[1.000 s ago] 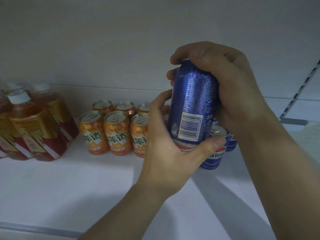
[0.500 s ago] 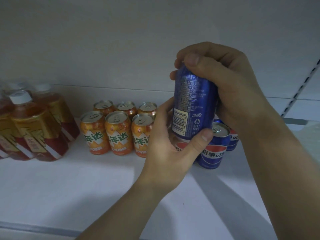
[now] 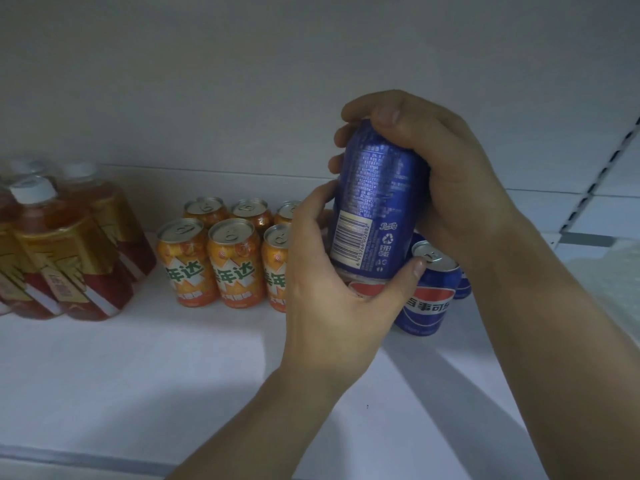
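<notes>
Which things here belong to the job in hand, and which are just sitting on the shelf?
In hand: blue can, gripped at its top by the right hand and low down by the left hand; likely the standing blue cans just below it.
Lying about: orange cans, bottles of amber drink, both apart to the left on the white shelf.

On my feed, left hand (image 3: 332,299) and right hand (image 3: 446,188) are bare; both forearms bare to the frame's edge; thumbnails cut short and plain; wrists slender.
</notes>
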Available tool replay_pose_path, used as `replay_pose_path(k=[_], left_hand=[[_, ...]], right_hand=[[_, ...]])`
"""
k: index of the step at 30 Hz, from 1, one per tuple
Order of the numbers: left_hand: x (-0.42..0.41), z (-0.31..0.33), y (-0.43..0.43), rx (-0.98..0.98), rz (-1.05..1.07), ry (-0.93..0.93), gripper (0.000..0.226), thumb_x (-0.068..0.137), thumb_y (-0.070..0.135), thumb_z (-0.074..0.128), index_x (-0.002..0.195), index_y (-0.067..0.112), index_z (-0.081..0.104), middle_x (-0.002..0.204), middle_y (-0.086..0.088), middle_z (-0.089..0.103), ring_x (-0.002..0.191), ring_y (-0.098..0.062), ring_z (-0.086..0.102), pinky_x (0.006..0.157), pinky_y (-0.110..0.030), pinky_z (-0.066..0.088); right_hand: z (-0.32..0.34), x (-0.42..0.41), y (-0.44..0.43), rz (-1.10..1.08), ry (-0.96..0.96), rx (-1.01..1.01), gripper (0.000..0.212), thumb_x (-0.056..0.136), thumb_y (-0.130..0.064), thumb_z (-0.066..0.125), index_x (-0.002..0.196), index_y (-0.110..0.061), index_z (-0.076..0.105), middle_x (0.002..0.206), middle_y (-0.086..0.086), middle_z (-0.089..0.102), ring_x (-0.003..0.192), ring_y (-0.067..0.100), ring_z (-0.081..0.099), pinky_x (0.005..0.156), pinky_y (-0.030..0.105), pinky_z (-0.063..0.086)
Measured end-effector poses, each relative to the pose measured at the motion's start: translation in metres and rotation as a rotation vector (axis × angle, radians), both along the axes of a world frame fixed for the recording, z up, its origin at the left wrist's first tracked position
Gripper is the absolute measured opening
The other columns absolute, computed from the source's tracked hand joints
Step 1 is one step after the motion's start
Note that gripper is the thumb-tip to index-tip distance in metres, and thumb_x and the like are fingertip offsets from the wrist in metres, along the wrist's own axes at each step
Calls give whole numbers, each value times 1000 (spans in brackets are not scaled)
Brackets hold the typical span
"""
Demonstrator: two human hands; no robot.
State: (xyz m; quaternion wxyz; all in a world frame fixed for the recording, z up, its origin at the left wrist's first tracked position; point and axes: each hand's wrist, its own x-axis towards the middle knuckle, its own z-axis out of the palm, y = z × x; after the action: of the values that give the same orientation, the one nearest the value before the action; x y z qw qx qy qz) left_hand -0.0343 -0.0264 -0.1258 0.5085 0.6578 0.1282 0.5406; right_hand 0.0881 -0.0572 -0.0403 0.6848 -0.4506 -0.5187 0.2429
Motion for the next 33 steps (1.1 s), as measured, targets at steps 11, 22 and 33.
replay_pose_path(k=[11,22,33], left_hand=[[-2,4,2,-160,-315,-76,69,82,20,73,143,9,42,130,-3,64,118,-23,65,91,-31,56],[-2,2,6,-197,-220,-47,66,69,24,87,124,24,50,120,6,69,108,-16,71,82,-26,59],[-3,0,7,-123,-172,-52,72,64,28,85,125,28,46,116,17,66,108,-11,70,82,-30,60]], right_hand=[[1,1,-2,-19,13,14,26,89,-18,64,109,-4,72,97,13,74,87,31,73,76,38,59],[-1,3,0,-64,49,23,23,92,-18,61,108,-5,71,100,14,74,90,32,72,79,42,60],[2,2,-2,-89,18,7,20,89,-22,65,103,-9,74,100,11,75,90,31,74,78,39,61]])
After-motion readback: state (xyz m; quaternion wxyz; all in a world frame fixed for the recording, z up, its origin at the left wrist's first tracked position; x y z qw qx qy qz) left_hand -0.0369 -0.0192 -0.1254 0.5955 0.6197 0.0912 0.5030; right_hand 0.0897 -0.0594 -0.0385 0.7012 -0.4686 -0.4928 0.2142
